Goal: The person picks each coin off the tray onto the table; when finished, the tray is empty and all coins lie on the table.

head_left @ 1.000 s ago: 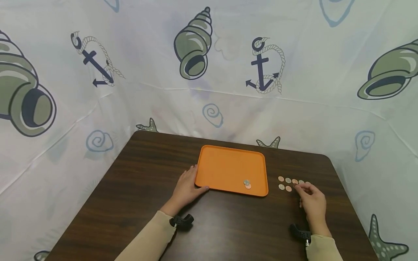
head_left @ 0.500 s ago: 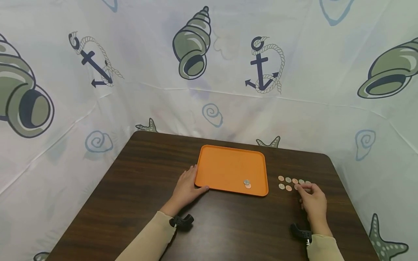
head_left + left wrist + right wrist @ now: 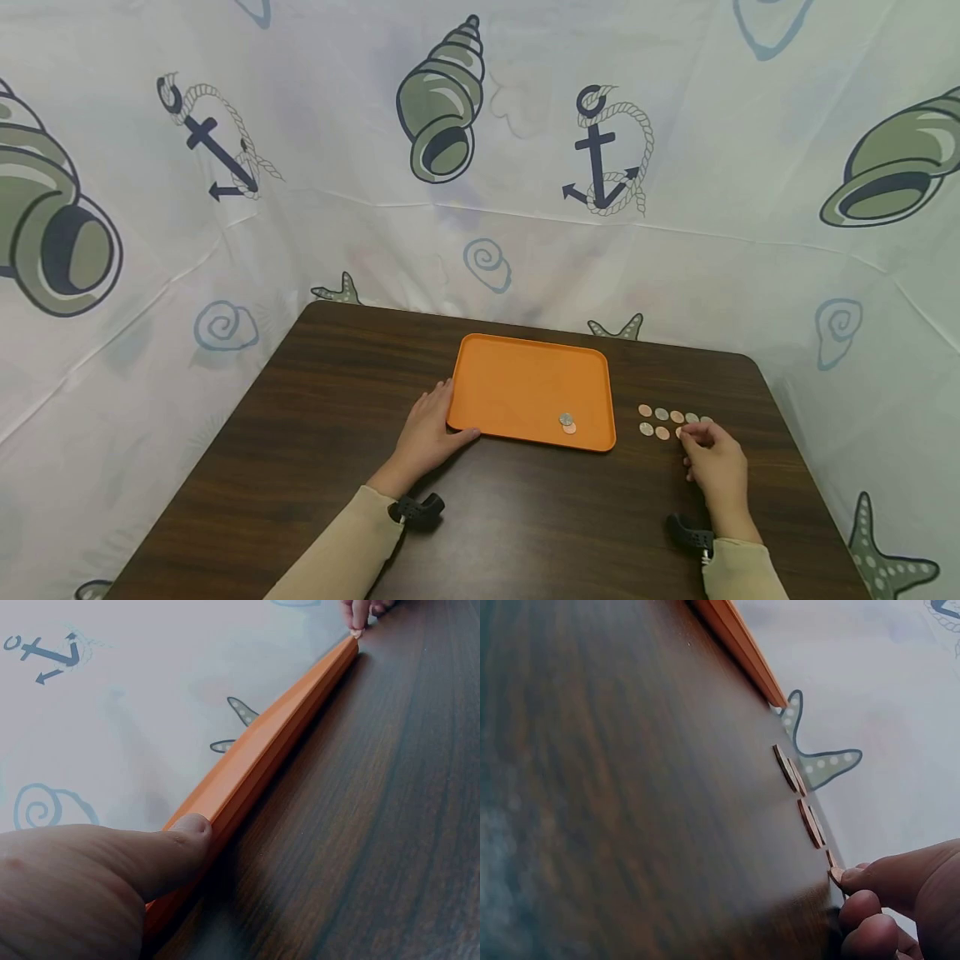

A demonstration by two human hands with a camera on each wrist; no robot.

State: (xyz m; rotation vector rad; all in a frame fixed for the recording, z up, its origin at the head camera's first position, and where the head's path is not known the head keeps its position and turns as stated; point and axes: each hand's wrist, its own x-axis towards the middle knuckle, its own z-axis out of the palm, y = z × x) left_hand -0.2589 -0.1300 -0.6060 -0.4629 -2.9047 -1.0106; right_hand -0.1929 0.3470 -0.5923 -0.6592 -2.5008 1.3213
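Here the right hand (image 3: 716,467) has its fingers curled down onto the table (image 3: 315,433), the fingertips (image 3: 862,879) pinching at the edge of a copper coin (image 3: 834,875); whether it has left the wood I cannot tell. Just beyond and to the left of those fingertips lie the other loose coins (image 3: 654,422) in two short rows. The left hand (image 3: 427,433) rests flat with straight fingers, thumb (image 3: 176,844) pressed against the near rim of the orange tray (image 3: 517,379), steadying it. Past that thumb, two coins (image 3: 567,423) sit inside the tray's near right corner. The step looks like picking up one more coin; next it calls for a firm pinch and lift, then a carry left over the rim.
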